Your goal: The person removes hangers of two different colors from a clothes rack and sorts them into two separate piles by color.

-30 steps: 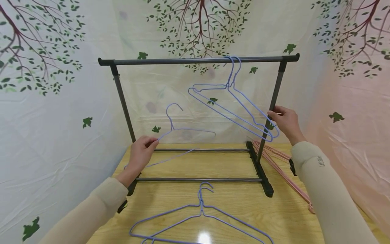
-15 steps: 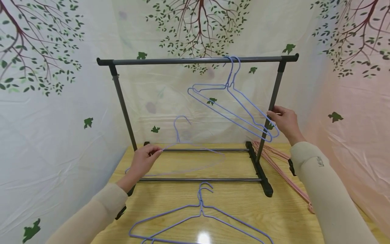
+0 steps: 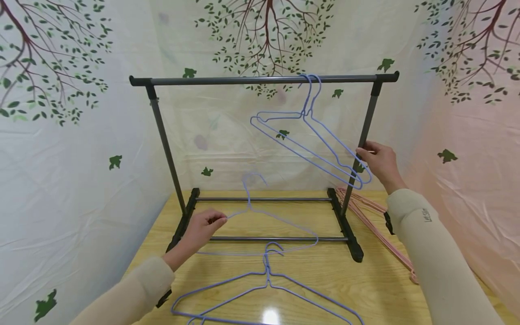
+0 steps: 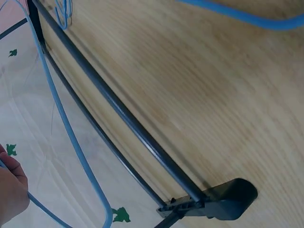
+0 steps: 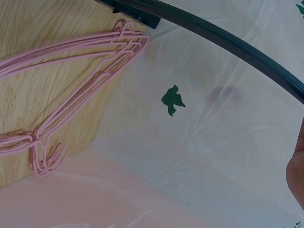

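Observation:
My left hand (image 3: 201, 228) pinches one shoulder of a blue wire hanger (image 3: 249, 198), held tilted in front of the rack with its hook up. In the left wrist view, that hand (image 4: 12, 190) shows at the left edge, and a long blue hanger wire (image 4: 71, 130) crosses the left part. My right hand (image 3: 381, 162) grips the right post (image 3: 369, 108) of the black garment rack, thumb toward me. Two blue hangers (image 3: 307, 100) hang from the top bar (image 3: 227, 81), their right ends near that hand. Only part of the right hand (image 5: 295, 171) appears in the right wrist view.
More blue hangers (image 3: 268, 271) lie stacked on the wooden table (image 3: 325, 280) before the rack. Several pink hangers (image 3: 383, 237) lie right of the rack's base. A pale printed cloth (image 3: 93, 203) surrounds the table.
My left hand has moved down, toward me and slightly right with the blue hanger, whose hook has dropped lower. The right hand stays on the post, and the hanging hangers have not moved.

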A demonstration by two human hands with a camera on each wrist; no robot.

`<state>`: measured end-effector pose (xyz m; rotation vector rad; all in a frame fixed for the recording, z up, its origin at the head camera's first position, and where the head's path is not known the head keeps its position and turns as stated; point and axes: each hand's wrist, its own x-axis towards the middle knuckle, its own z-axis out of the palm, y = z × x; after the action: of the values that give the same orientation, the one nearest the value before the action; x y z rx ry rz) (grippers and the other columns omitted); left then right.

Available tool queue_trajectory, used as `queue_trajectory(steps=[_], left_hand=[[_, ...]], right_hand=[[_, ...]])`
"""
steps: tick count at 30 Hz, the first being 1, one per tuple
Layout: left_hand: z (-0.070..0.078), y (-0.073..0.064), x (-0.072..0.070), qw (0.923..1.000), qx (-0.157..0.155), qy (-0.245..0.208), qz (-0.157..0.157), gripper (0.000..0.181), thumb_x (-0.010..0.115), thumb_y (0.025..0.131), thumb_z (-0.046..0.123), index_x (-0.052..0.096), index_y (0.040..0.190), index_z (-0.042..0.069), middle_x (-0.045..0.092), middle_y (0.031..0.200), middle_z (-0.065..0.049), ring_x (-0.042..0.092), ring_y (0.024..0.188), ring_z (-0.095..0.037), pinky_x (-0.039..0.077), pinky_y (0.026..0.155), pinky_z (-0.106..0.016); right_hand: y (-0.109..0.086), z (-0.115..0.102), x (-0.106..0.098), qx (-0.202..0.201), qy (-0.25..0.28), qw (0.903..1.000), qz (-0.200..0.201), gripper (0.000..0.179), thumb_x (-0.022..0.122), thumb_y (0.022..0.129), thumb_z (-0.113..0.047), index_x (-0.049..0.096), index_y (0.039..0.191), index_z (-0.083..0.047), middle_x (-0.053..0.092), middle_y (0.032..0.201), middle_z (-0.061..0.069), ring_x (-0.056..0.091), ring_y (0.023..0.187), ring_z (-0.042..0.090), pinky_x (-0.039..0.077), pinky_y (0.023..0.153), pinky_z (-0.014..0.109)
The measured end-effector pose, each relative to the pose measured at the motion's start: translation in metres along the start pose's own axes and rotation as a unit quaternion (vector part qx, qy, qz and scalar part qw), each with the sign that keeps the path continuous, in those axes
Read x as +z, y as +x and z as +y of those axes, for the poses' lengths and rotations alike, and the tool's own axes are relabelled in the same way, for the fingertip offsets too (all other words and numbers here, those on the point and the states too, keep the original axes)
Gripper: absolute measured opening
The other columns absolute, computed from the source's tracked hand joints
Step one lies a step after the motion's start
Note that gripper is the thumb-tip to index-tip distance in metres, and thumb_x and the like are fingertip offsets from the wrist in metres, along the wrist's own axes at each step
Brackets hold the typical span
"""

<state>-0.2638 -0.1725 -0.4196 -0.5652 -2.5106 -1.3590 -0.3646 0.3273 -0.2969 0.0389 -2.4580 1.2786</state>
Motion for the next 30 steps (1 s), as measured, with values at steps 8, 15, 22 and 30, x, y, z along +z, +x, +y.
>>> queue_trajectory(steps=[8,15,22,30], left_hand=[[0.003,-0.018,0.013,0.9980,-0.035,-0.033,-0.042,0.011,0.067,0.097,0.015,0.074,0.100,0.008,0.068,0.091,-0.003,0.059,0.076,-0.020,0.050,0.063,-0.025],[0.004,-0.032,0.025,0.9920,-0.053,-0.075,-0.086,0.014,0.066,0.097,0.014,0.074,0.101,0.003,0.068,0.093,-0.005,0.056,0.076,-0.018,0.048,0.062,-0.024],[0.005,-0.048,0.036,0.9785,-0.100,-0.116,-0.138,0.021,0.065,0.097,0.015,0.072,0.103,-0.004,0.065,0.087,-0.004,0.052,0.076,-0.015,0.047,0.065,-0.026],[-0.002,-0.063,0.052,0.9705,-0.121,-0.119,-0.172,0.021,0.068,0.095,0.013,0.072,0.100,-0.006,0.067,0.087,-0.004,0.054,0.076,-0.014,0.048,0.064,-0.027]], right_hand=[[0.001,0.002,0.000,0.003,-0.001,1.0000,0.001,0.057,0.055,0.101,-0.043,0.054,0.142,-0.004,0.057,0.131,0.021,0.059,0.118,0.036,0.041,0.105,0.055],[0.000,0.001,-0.001,0.004,-0.005,1.0000,0.000,0.058,0.055,0.101,-0.044,0.053,0.143,-0.005,0.056,0.134,0.021,0.059,0.118,0.036,0.041,0.105,0.056],[0.000,0.001,-0.001,0.003,-0.001,1.0000,0.001,0.056,0.055,0.101,-0.043,0.054,0.142,-0.004,0.057,0.133,0.021,0.059,0.117,0.036,0.042,0.105,0.055],[0.001,0.001,0.000,0.000,0.003,1.0000,0.000,0.055,0.055,0.101,-0.040,0.053,0.142,-0.004,0.057,0.132,0.021,0.059,0.118,0.037,0.042,0.105,0.054]])
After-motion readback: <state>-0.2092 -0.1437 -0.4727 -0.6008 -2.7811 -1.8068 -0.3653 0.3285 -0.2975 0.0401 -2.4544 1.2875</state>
